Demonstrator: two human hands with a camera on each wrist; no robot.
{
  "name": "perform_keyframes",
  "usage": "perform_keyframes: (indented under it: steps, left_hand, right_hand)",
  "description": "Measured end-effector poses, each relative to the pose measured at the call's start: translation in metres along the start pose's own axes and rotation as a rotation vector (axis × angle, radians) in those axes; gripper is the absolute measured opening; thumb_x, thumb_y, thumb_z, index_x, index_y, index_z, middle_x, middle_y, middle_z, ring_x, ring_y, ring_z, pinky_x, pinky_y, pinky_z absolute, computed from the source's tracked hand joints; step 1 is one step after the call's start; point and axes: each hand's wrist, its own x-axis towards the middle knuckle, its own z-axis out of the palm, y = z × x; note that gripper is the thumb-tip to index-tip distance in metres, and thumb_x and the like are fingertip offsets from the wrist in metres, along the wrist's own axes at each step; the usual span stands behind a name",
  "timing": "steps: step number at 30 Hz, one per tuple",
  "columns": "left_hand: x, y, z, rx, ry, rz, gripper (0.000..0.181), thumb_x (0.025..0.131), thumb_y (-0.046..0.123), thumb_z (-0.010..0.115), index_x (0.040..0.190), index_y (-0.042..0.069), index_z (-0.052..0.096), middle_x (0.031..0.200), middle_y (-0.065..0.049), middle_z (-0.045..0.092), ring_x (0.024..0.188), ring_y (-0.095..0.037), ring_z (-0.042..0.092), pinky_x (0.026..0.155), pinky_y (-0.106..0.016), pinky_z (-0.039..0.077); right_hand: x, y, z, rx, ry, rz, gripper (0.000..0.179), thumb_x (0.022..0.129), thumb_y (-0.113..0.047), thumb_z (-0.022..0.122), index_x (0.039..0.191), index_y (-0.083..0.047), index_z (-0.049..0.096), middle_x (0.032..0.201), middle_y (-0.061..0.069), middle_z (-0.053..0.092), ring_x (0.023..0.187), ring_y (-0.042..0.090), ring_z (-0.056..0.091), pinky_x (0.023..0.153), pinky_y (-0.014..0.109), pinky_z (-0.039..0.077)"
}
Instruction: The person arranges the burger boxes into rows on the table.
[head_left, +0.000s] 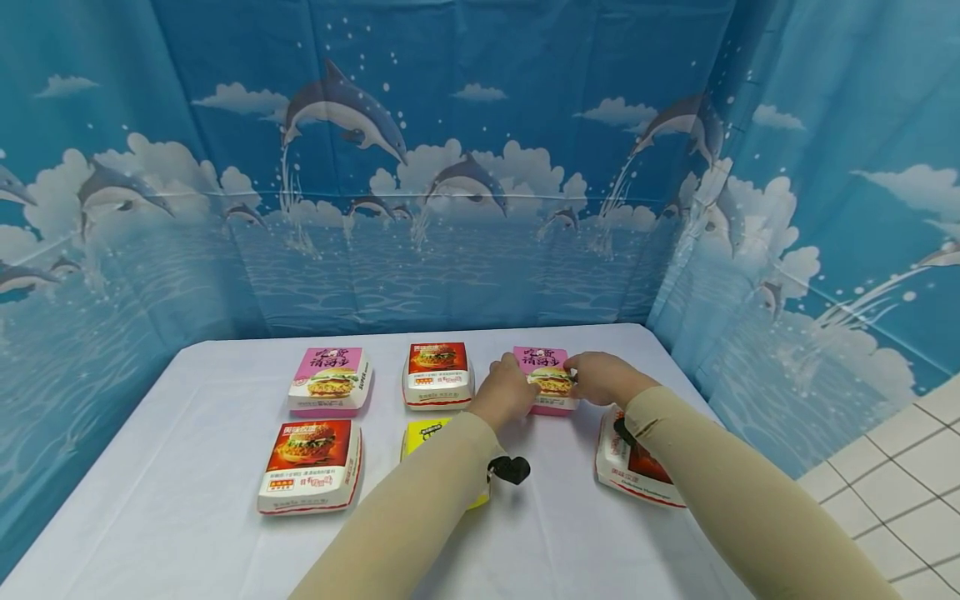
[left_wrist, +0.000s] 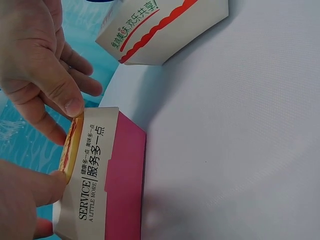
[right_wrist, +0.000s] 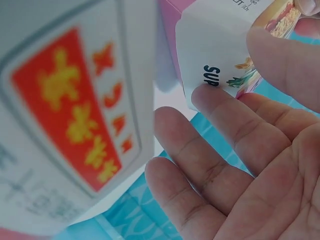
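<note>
The left hand (head_left: 504, 390) and the right hand (head_left: 603, 379) close on opposite ends of a pink burger box (head_left: 551, 383), each with thumb and forefinger touching a front corner; the gap between thumb and finger is about filled by the corner, while the right hand's last two fingers reach out, free of it. How firmly they press, I cannot tell. The box stands at the back right of the table, lid shut and apparently resting on the cloth; a hold from both ends probably keeps it level and square without denting the card. Just nearer the person, partly under the right sleeve (head_left: 750, 492), a red-and-white box (head_left: 618, 477) sits at an angle. To the left, a yellow box (head_left: 426, 432) shows from beneath the other sleeve, with a red-topped box (head_left: 438, 379) behind it; further left, a second pink box (head_left: 327, 379) stands behind another red box (head_left: 309, 467). Their rough rows suggest deliberate spacing. The white cloth (head_left: 202, 467) is smooth, dolphin-print curtains (head_left: 465, 275) surround it, and pale tiles (head_left: 907, 442) show at the right.
</note>
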Motion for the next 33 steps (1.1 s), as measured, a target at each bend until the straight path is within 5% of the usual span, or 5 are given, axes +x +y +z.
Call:
perform_keyframes:
  steps: [15,33]
  left_hand:
    - [-0.0005,-0.0012,0.0000,0.003,0.021,-0.006,0.072,0.099,0.041,0.072,0.152,0.006,0.038,0.130,-0.015,0.054,0.101,-0.024,0.061,0.103,-0.048,0.057]
    - [-0.0065,0.0007,-0.0033,0.018,0.044,-0.017,0.074,0.102,0.036,0.069,0.158,0.005,0.032,0.133,-0.019,0.052,0.100,-0.025,0.061,0.098,-0.045,0.059]
  right_hand:
    - [0.0037,-0.0015,-0.0001,-0.035,0.033,-0.036,0.053,0.098,-0.019,0.075,0.145,-0.001,0.060,0.144,0.022,0.063,0.133,0.039,0.059,0.118,0.060,0.044]
    - [0.0046,-0.0085,-0.0028,-0.071,0.009,-0.005,0.053,0.101,-0.019,0.070,0.151,-0.005,0.057,0.151,0.022,0.059,0.142,0.040,0.053,0.120,0.059,0.042]
